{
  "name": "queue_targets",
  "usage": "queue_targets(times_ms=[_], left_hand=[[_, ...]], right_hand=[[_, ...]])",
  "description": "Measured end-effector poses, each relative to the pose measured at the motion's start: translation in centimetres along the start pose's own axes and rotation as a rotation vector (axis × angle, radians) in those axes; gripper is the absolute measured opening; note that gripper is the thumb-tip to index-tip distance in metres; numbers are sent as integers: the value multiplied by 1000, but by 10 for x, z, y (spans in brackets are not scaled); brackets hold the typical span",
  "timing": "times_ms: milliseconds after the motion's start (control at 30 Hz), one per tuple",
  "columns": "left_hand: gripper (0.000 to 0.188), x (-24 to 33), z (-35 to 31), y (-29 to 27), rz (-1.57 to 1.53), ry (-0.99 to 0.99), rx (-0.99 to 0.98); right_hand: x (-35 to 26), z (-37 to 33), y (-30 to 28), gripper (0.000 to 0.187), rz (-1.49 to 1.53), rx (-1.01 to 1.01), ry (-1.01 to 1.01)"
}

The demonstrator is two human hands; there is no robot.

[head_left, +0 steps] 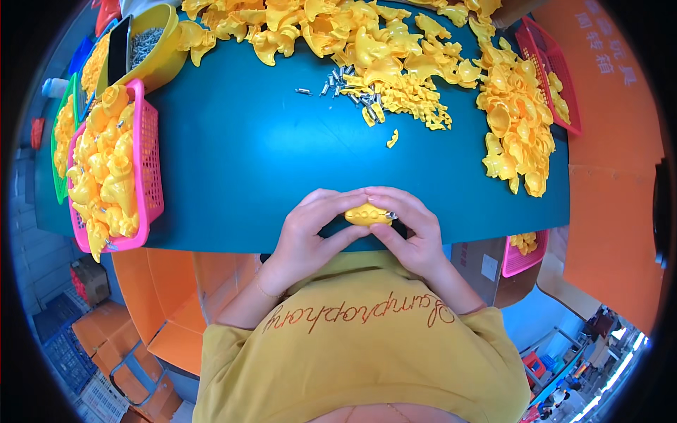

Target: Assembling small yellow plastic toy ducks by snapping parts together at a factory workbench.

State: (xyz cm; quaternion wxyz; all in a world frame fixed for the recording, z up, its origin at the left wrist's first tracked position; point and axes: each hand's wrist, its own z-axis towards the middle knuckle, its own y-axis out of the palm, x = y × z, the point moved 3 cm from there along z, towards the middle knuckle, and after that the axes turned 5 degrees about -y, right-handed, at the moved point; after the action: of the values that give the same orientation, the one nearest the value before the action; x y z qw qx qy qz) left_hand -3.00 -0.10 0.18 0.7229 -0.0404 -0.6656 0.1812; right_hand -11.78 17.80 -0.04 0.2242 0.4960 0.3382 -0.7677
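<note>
Between both hands, just over the table's near edge, is a small yellow plastic toy part (368,214) with a seam along it and a bit of metal showing at its right end. My left hand (315,224) grips its left side, thumb below and fingers above. From the right, my right hand (411,227) pinches it the same way. Ahead on the teal table (240,155) lie small metal springs (342,75) beside a heap of small yellow pieces (419,99). One yellow piece (393,138) lies apart, nearer to me.
Yellow shells (352,35) cover the far edge, and more shells (518,120) lie at right. On the left, a pink basket (149,162) holds yellow parts; behind it a yellow bowl (166,56) holds metal pieces. A red basket (564,84) stands at far right. Orange boxes (166,296) sit below.
</note>
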Motion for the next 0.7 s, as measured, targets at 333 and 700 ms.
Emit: queue_targets(times_ms=[333, 700], left_hand=[[32, -5, -9, 10, -34, 45, 126], [29, 33, -54, -207, 626, 138, 1198]], right_hand=[[12, 0, 9, 17, 173, 112, -51], [20, 60, -57, 26, -620, -19, -128]])
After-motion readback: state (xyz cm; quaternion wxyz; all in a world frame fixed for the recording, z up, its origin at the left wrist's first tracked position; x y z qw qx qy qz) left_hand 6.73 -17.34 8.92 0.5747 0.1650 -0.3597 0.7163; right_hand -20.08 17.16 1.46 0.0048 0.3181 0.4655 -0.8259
